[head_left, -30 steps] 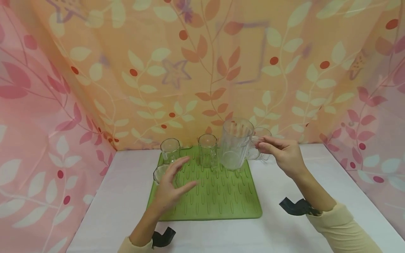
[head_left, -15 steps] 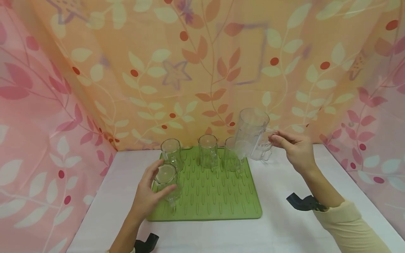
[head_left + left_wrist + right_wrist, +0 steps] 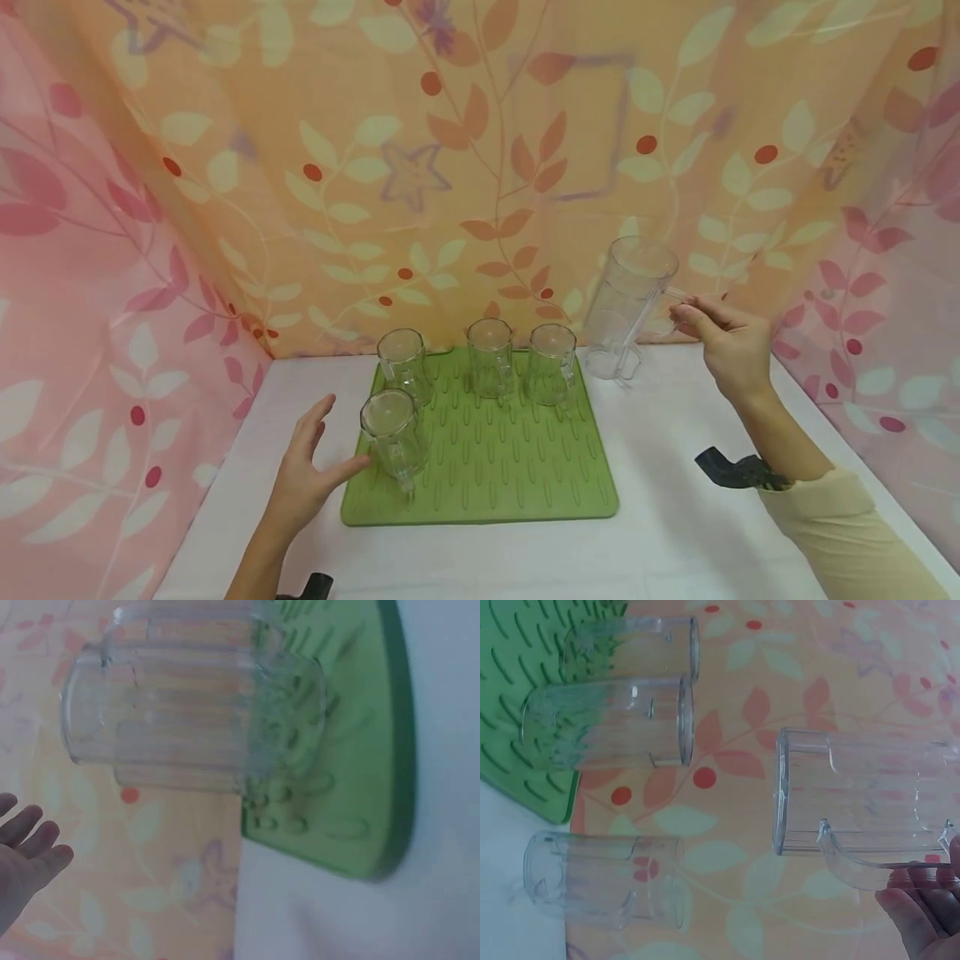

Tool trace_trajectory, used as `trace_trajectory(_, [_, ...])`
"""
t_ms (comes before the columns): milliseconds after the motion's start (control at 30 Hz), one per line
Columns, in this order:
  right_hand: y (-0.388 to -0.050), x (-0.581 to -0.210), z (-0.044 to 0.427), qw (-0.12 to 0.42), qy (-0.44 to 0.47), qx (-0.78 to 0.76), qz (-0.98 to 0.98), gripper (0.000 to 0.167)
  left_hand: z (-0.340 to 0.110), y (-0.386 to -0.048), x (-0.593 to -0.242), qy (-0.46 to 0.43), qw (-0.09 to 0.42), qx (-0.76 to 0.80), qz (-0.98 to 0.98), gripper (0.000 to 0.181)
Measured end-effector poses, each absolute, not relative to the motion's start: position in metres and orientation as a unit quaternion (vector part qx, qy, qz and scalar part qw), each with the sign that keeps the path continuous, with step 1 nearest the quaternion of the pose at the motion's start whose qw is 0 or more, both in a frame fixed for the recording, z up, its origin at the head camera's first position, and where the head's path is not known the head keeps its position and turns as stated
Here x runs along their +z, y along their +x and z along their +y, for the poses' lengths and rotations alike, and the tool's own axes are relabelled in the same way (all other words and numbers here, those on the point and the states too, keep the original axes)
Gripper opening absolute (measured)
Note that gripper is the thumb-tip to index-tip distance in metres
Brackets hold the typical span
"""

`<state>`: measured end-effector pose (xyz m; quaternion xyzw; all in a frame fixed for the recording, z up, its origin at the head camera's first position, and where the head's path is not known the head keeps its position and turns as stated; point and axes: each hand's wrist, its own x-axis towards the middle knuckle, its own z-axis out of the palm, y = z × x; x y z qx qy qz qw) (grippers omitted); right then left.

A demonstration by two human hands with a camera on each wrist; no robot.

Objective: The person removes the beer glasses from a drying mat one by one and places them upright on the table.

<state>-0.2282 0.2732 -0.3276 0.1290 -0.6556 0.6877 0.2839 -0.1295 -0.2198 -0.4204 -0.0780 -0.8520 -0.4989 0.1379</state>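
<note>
On the green mat (image 3: 517, 483) stand 4 see-thru mugs: back-left mug (image 3: 401, 360), front-left mug (image 3: 392, 429), mid mug (image 3: 490, 358) & right mug (image 3: 552, 364). No. 5, the off-mat mug (image 3: 604, 877), is on the white table (image 3: 667, 517), near the mat's edge. No. 6, the held mug (image 3: 632, 287), is up in the air, tipped a bit. The R hand (image 3: 738, 350) pinches its handle (image 3: 847, 870) w/ thumb & fingers. The L hand (image 3: 300, 479) holds nothing: fingers spread, thumb tip near the front-left mug, seems not to touch. I'd say the job is abt partway: 4 mugs on the mat, 2 off it, & the held mug is not set down. As for insides, I see no drink or bits in any mug; the sides are so clear I look right thru. Can't tell for sure which end is up on each one
</note>
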Motion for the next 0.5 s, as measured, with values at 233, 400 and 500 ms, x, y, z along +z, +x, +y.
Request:
trace_trajectory(233, [-0.235,-0.333,0.285,0.306,0.075,0.673,-0.669,0.029,-0.237,-0.128,-0.439,-0.06,0.103,-0.493,-0.862,0.096])
trace_trajectory(400, [-0.239,-0.334,0.293,0.316,0.035,0.67,-0.671,0.033,-0.242,-0.131,-0.451,-0.036,0.061,-0.489,-0.87,0.1])
trace_trajectory(500, [-0.241,-0.336,0.297,0.32,0.022,0.669,-0.67,0.033,-0.242,-0.133,-0.458,-0.022,0.036,-0.481,-0.876,0.102])
